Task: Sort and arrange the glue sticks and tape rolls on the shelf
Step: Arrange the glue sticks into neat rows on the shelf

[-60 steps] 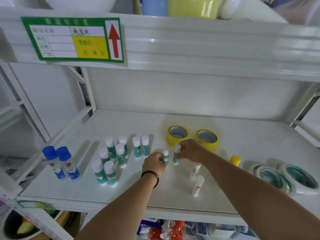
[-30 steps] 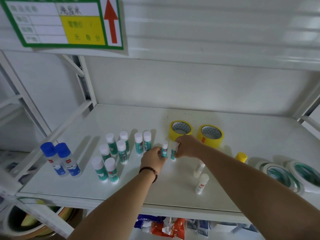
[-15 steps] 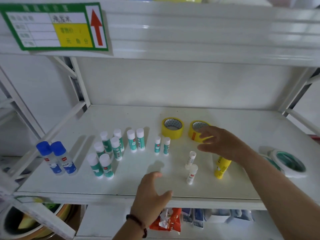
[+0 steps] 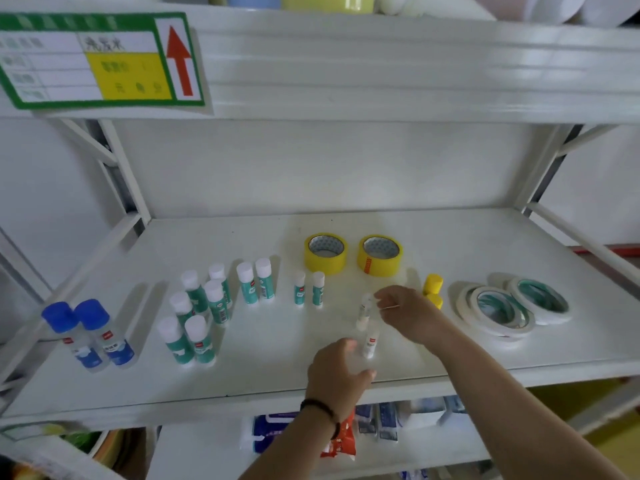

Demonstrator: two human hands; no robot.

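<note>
So the white metal shelf is the whole stage here, with a green-bordered sign on the beam above it: red up-arrow, yellow box, handwriting too blurry for me to read.

Biggest items first. Two white tape rolls overlap on the right, and two yellow tape rolls sit side by side further back; the right one has red print I can't make out. Two blue-capped glue bottles stand far left with small red logos, also unreadable. Then come the teal glue sticks upright in pairs, two smaller teal ones beside them, and a yellow glue stick behind the right wrist.

The stragglers are two small white glue sticks mid-shelf, not lined up with anything.

The right hand has its fingertips closing in on the farther white stick; can't tell if it's actually pinched yet. The left hand is half open beside the nearer one, fingers apart, gripping nothing.

If it were me: pinch each stick low on the barrel, not the cap, lift straight up, and park both together as a pair next to the small teal ones. Go easy, those skinny ones look tippy.
</note>
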